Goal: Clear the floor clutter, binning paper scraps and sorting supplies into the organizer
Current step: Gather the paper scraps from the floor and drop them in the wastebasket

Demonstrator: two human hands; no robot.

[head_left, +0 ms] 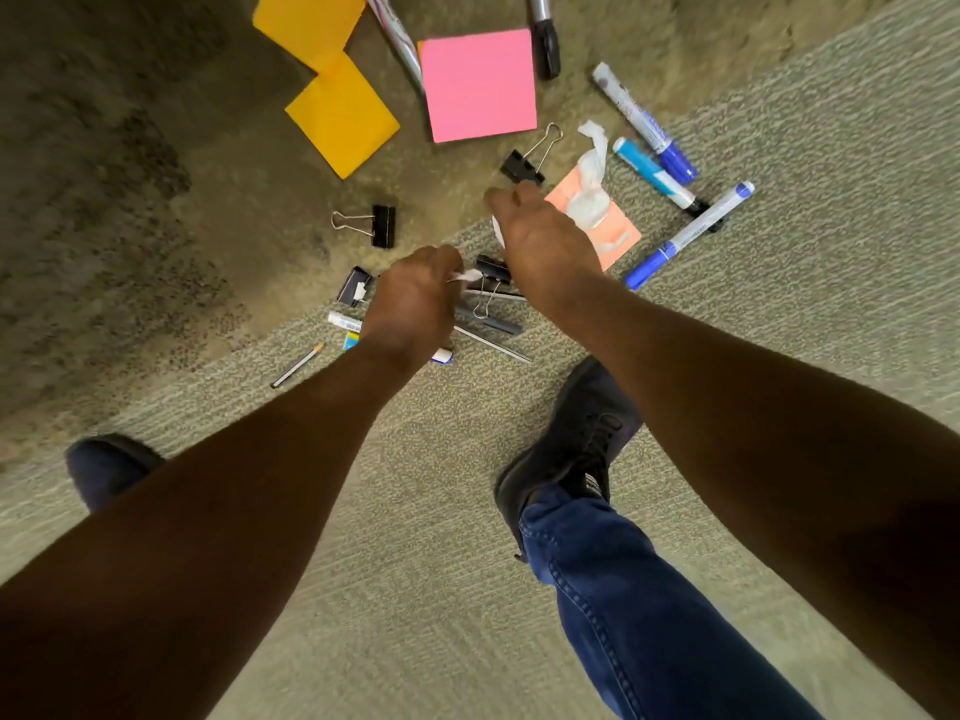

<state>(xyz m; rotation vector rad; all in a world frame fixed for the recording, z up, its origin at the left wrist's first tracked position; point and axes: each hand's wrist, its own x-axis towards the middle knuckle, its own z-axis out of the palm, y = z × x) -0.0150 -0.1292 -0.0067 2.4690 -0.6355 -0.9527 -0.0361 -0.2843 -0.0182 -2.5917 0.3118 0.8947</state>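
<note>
Bare carpet point(415, 511) nr shoe point(571, 449).

The floor is rough, matt grey-green carpet point(415, 511). At upper centre lies a smooth matt pink square paper pad point(478, 85), with matt orange paper squares point(340, 116) to its left. Black binder clips with shiny wire metal handles point(363, 225) lie mid-frame. Glossy blue-capped plastic markers point(644, 122) lie at upper right, beside crumpled white paper point(592, 158).

A grey-green carpet point(426, 511) is seen, darker and mottled at the far left. A black laced shoe point(571, 444) is planted on it below a blue jeans leg point(639, 615).
</note>
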